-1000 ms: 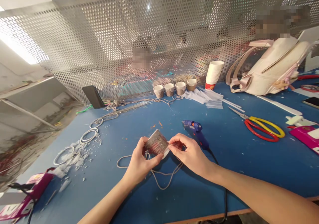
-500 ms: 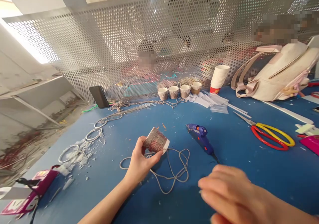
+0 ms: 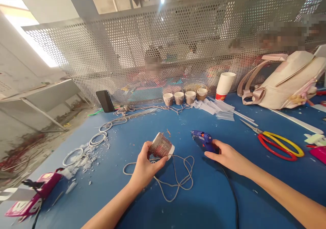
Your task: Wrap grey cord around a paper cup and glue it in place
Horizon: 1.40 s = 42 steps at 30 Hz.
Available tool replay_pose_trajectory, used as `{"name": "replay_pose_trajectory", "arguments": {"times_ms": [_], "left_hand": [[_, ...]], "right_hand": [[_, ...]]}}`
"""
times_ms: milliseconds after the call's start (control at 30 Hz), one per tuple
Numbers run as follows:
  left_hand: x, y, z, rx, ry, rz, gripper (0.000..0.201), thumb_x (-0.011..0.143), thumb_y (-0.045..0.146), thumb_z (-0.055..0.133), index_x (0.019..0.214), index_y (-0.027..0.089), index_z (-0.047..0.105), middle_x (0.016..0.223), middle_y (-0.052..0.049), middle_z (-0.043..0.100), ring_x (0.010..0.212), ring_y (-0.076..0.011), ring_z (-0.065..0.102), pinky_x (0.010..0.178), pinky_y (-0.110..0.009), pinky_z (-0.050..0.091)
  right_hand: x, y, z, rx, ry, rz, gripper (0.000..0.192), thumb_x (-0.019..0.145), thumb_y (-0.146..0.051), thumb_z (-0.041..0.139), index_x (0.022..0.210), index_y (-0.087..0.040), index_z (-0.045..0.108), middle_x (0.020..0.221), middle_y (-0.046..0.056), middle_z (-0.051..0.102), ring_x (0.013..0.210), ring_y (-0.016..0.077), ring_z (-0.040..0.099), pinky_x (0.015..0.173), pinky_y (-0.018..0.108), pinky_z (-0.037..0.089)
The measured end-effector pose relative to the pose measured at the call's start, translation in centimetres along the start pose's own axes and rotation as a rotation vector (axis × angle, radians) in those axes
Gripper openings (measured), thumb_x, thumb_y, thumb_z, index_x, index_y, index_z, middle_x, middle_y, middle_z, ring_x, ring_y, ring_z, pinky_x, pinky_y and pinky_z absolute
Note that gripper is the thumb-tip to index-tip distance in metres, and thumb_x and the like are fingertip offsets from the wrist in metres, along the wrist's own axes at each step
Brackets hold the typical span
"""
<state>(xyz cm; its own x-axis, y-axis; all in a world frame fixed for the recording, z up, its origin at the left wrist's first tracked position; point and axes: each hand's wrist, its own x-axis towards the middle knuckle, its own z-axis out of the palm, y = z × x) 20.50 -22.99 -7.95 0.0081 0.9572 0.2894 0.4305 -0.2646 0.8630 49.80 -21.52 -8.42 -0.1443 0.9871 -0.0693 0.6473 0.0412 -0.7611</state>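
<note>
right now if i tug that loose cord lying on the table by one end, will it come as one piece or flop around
The cord lies in slack, overlapping loops, so it is probably floppy and light. Tugged by one end, it would likely trail and uncoil, not lift together. The crossed loops might snag into a tangle.

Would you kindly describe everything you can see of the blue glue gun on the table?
The glue gun is small, of blue plastic with a darker purple-blue barrel. It lies on its side on the blue table, nozzle pointing left and away. The right hand rests on its handle end, hiding that part. A black cord trails from there toward the near edge.
</note>
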Motion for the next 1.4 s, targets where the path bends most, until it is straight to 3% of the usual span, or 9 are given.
{"name": "replay_pose_trajectory", "arguments": {"times_ms": [200,400,600,733,900,1067,1400], "left_hand": [[-0.1,0.1,0.1,0.026,-0.013,-0.019,0.025,0.071,0.026,0.070,0.085,0.021,0.050,0.076,0.003,0.056,0.069,-0.0137,0.054,0.066,-0.026,0.044],[0.0,0.4,0.1,0.032,-0.035,-0.025,0.026,0.069,0.028,0.071,0.084,0.021,0.051,0.076,0.003,0.056,0.068,-0.0132,0.052,0.066,-0.026,0.044],[-0.1,0.1,0.1,0.018,-0.038,-0.067,0.025,0.070,0.028,0.070,0.086,0.021,0.051,0.077,0.002,0.057,0.072,-0.0152,0.056,0.069,-0.029,0.046],[-0.1,-0.2,0.1,0.016,-0.058,-0.061,0.027,0.071,0.029,0.070,0.088,0.021,0.051,0.080,0.001,0.058,0.075,-0.0162,0.057,0.072,-0.030,0.047],[-0.2,-0.1,0.2,0.035,-0.083,-0.041,0.024,0.074,0.027,0.069,0.089,0.021,0.051,0.081,0.001,0.057,0.075,-0.0157,0.057,0.073,-0.030,0.048],[-0.3,0.0,0.4,0.047,-0.068,-0.042,0.025,0.072,0.026,0.069,0.090,0.021,0.052,0.080,0.002,0.057,0.073,-0.0156,0.057,0.070,-0.029,0.049],[-0.2,0.0,0.3,0.117,-0.040,-0.001,0.025,0.071,0.025,0.070,0.089,0.021,0.054,0.079,0.001,0.058,0.070,-0.0151,0.056,0.068,-0.028,0.048]], "right_hand": [[1.3,-0.8,1.4,-0.078,0.097,0.014,0.020,0.076,-0.031,0.055,0.090,-0.019,0.063,0.074,0.005,0.066,0.069,0.0234,0.062,0.065,0.033,0.047],[2.5,-0.6,2.2,0.022,0.064,0.042,0.028,0.072,-0.019,0.050,0.097,-0.018,0.062,0.087,0.005,0.070,0.073,0.0200,0.065,0.066,0.030,0.048],[0.2,-3.0,2.1,0.306,-0.030,-0.040,0.014,0.082,-0.031,0.050,0.084,-0.019,0.059,0.067,0.000,0.061,0.062,0.0164,0.059,0.060,0.028,0.046],[-2.1,-4.4,2.2,0.313,-0.100,-0.126,0.023,0.086,-0.043,0.056,0.080,-0.021,0.054,0.060,-0.005,0.049,0.052,0.0119,0.043,0.051,0.025,0.037],[-3.1,-4.9,2.6,0.370,-0.253,-0.177,0.031,0.090,-0.046,0.053,0.071,-0.022,0.047,0.057,-0.007,0.039,0.049,0.0098,0.032,0.047,0.025,0.030],[-3.1,-4.9,2.9,0.367,-0.279,-0.202,0.032,0.091,-0.046,0.052,0.071,-0.022,0.046,0.057,-0.007,0.039,0.048,0.0097,0.033,0.047,0.025,0.029],[-3.4,-5.1,3.0,0.187,-0.209,-0.314,0.026,0.093,-0.041,0.048,0.074,-0.023,0.049,0.060,-0.005,0.047,0.051,0.0114,0.040,0.051,0.026,0.034]]}}
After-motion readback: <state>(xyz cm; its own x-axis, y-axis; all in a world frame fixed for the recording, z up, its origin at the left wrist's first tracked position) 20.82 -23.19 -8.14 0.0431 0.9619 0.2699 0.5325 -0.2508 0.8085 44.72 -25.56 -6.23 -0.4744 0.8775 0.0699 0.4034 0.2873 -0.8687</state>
